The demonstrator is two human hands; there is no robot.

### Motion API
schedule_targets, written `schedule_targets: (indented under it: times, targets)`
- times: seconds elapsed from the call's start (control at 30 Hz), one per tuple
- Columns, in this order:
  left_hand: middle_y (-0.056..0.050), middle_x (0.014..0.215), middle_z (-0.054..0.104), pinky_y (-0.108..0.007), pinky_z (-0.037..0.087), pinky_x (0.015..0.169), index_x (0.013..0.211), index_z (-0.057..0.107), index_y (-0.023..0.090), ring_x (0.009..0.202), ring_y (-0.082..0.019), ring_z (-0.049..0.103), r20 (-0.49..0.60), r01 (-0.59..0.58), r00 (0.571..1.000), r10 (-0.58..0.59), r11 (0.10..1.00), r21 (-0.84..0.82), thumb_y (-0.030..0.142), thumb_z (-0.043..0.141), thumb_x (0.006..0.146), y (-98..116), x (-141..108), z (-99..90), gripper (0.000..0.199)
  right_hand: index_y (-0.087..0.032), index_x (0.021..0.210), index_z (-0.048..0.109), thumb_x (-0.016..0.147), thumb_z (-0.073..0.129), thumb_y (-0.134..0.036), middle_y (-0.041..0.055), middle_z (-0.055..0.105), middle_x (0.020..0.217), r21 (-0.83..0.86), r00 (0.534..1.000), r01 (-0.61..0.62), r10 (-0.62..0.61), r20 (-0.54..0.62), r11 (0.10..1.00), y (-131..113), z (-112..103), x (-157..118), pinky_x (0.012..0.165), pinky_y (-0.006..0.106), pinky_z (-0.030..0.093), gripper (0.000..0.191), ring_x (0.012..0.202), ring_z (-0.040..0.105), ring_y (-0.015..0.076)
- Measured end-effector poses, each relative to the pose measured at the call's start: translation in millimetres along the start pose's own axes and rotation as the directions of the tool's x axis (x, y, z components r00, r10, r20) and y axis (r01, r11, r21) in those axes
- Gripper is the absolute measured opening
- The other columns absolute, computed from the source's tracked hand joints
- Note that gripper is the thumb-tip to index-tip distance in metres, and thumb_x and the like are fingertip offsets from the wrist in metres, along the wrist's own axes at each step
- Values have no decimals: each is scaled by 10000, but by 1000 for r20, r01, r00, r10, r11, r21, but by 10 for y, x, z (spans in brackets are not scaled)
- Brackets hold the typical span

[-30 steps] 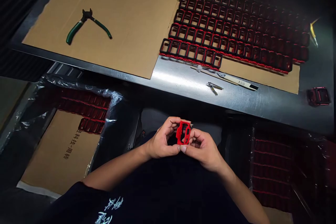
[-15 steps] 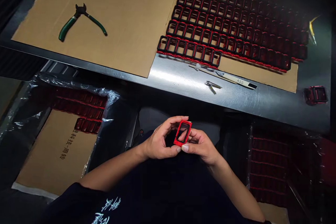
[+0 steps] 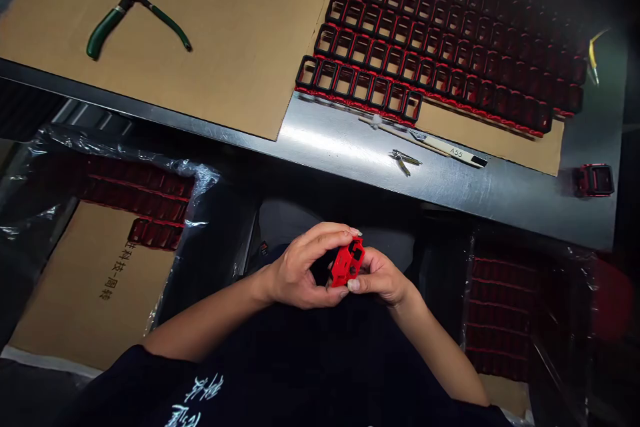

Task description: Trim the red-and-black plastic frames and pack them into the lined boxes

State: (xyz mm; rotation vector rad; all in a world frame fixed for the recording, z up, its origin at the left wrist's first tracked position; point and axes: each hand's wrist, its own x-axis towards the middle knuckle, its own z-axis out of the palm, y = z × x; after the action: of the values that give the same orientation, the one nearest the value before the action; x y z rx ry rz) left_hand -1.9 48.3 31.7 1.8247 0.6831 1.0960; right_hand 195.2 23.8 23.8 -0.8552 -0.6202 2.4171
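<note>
I have the left hand [image 3: 303, 270] bent in a wide C, thumb and fingertips on the red frame's [image 3: 345, 267] ends; the right hand [image 3: 383, 277] pinches its lower corner. Angular, cut with openings, it tilts before the shiny steel table [image 3: 325, 140]. Beyond: rounded black-rimmed frames [image 3: 380, 92], flat cardboard [image 3: 225, 47], green-handled cutters [image 3: 104, 32].

an angular red frame [image 3: 344, 265] with dark openings, tilted, held between the fingers [image 3: 369, 284].
</note>
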Motion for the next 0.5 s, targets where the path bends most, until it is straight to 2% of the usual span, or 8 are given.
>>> schedule_targets:
  times: [0.13,0.23,0.37,0.43,0.47,0.5]
  targets:
    - [-184,1257,653,-445,616,949,1458,466,153,1140,-286,673,-23,-9,1000,10,1000,18,264,803,773,-2,5,8,772,-159,926,759,686,898,-496,33,756,815,-41,1000,-14,15,4,999,-4,-6,-2,836,310,536,436,783,695,167]
    - [-167,1260,645,-438,623,925,1466,462,191,1115,-288,684,-24,-4,1000,5,999,36,257,815,746,10,8,9,805,-166,917,763,695,878,-527,36,767,791,-89,1000,-17,19,24,996,-28,3,7,879,356,554,438,806,726,196]
    - [-142,1247,636,-435,609,914,1463,483,252,1091,-289,680,-22,44,999,-44,999,-12,284,855,712,9,-12,-2,839,-184,926,760,713,862,-535,25,760,783,-129,1000,-5,7,11,992,-40,33,17,819,338,568,423,763,725,186]
    - [-127,1220,643,-441,580,939,1411,549,256,1090,-292,665,-47,117,991,-124,985,-129,337,879,690,-13,-34,-5,797,-184,887,749,699,867,-547,19,744,765,-172,999,34,-40,-36,985,-33,62,1,740,314,564,426,695,696,169]
    - [-118,1197,651,-437,566,943,1371,587,251,1082,-289,661,-58,185,977,-204,953,-240,384,876,694,-27,-44,-3,748,-183,841,737,705,860,-551,15,731,738,-212,994,62,-79,-73,975,-31,81,-17,695,302,554,411,658,674,160]
    - [-108,1158,663,-429,560,931,1328,621,240,1053,-281,665,-57,265,949,-310,882,-389,446,853,714,-40,-50,2,687,-184,785,719,725,848,-542,10,712,700,-274,984,96,-134,-122,957,-33,102,-42,654,290,539,386,624,649,151]
